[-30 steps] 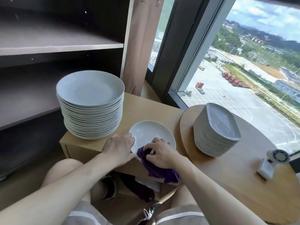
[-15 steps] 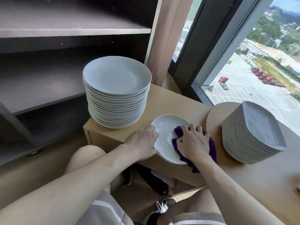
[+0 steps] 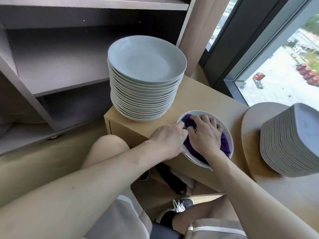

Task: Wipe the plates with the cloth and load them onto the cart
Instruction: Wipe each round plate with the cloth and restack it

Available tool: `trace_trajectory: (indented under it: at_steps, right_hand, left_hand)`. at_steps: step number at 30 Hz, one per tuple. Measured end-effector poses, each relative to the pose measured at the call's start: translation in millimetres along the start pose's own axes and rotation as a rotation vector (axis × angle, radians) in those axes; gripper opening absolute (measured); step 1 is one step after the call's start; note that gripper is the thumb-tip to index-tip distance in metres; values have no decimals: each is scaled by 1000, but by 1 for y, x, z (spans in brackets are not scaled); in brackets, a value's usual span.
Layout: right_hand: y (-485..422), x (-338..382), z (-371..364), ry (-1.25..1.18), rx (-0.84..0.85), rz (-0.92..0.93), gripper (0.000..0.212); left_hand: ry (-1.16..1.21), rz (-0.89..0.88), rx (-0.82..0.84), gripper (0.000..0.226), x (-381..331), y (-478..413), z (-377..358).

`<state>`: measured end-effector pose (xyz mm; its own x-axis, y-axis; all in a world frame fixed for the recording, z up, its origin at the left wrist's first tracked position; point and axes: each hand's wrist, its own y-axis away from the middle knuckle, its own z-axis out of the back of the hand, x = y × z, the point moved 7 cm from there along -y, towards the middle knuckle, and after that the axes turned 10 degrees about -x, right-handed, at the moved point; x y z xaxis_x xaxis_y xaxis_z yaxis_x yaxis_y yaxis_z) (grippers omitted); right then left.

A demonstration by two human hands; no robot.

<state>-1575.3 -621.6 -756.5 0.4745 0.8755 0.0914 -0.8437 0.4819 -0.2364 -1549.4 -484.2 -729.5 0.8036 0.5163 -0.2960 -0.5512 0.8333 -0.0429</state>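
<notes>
A white round plate (image 3: 194, 112) lies at the front edge of a low wooden cabinet (image 3: 198, 94). My left hand (image 3: 170, 140) grips the plate's near-left rim. A purple cloth (image 3: 224, 146) is bunched inside the plate, and my right hand (image 3: 205, 133) presses on it with fingers curled into the fabric. Both hands nearly touch at the plate's left side. A tall stack of round white plates (image 3: 146, 66) stands on the cabinet just behind and to the left.
A stack of grey square plates (image 3: 290, 144) sits on a round wooden table (image 3: 250, 121) at the right. A grey shelf unit (image 3: 60, 66) with bare shelves stands at the left. A large window is behind. My knees and a shoe are below the cabinet.
My right hand slid the cloth from the plate's near right side across to its middle and left. The left hand kept hold of the rim. The view swung leftward and down.
</notes>
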Motion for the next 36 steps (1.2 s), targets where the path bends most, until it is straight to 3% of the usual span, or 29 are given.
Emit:
trace_trajectory:
  at_steps: [9, 15, 22, 29, 36]
  right_hand:
    - [40, 15, 18, -222, 162, 112, 32]
    - [46, -1, 30, -132, 286, 166, 36]
    - [51, -35, 31, 108, 155, 62, 45]
    - [21, -48, 18, 268, 11, -72, 40]
    - [-15, -29, -3, 184, -94, -109, 42]
  left_hand:
    - [-150, -50, -53, 41, -5, 5, 11]
    - [-204, -84, -64, 45, -8, 5, 13]
    - [-62, -13, 3, 45, 2, 0, 5]
    - [-8, 21, 27, 45, -1, -1, 0]
    - [33, 0, 23, 43, -2, 0, -2]
